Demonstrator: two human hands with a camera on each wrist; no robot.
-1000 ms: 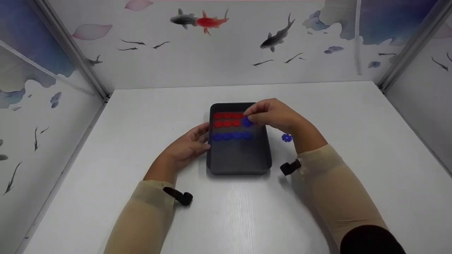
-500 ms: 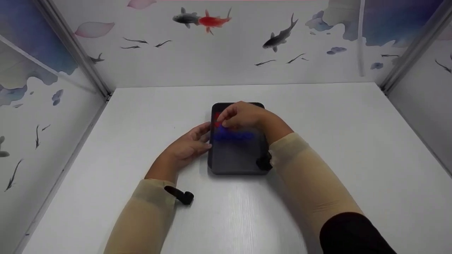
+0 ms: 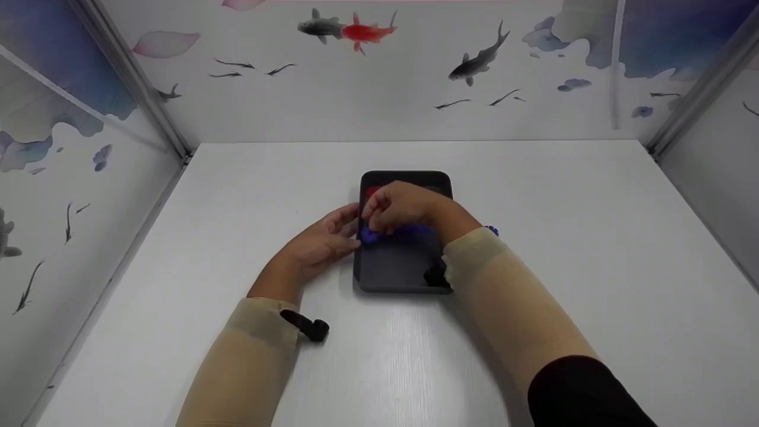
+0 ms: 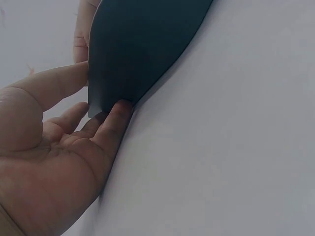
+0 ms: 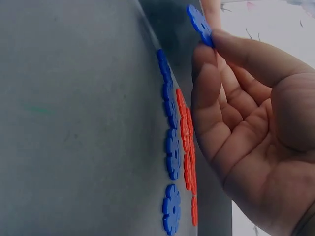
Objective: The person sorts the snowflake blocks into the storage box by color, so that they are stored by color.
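In the head view a dark grey tray (image 3: 397,267) lies on the white table. My left hand (image 3: 323,243) is at its left side, thumb and fingers touching the outer wall, which the left wrist view shows close up. Over the tray's left part, my right hand (image 3: 403,207) pinches a blue notched plastic disc (image 5: 199,25) between thumb and index finger. Below it in the tray runs a row of blue discs (image 5: 173,155). Red discs (image 5: 187,132) lie beyond that row; in the head view the right hand covers most of them.
One loose blue disc (image 3: 492,230) lies on the table right of the tray, partly behind the right forearm. A wall panel with painted fish (image 3: 480,59) closes off the back, and further panels stand at both sides. Each wrist wears a small black camera (image 3: 317,330).
My right hand has carried the blue disc from the tray's right side to its left, then slightly nearer to me. My left hand stays at the tray's side. The head view has shifted slightly.
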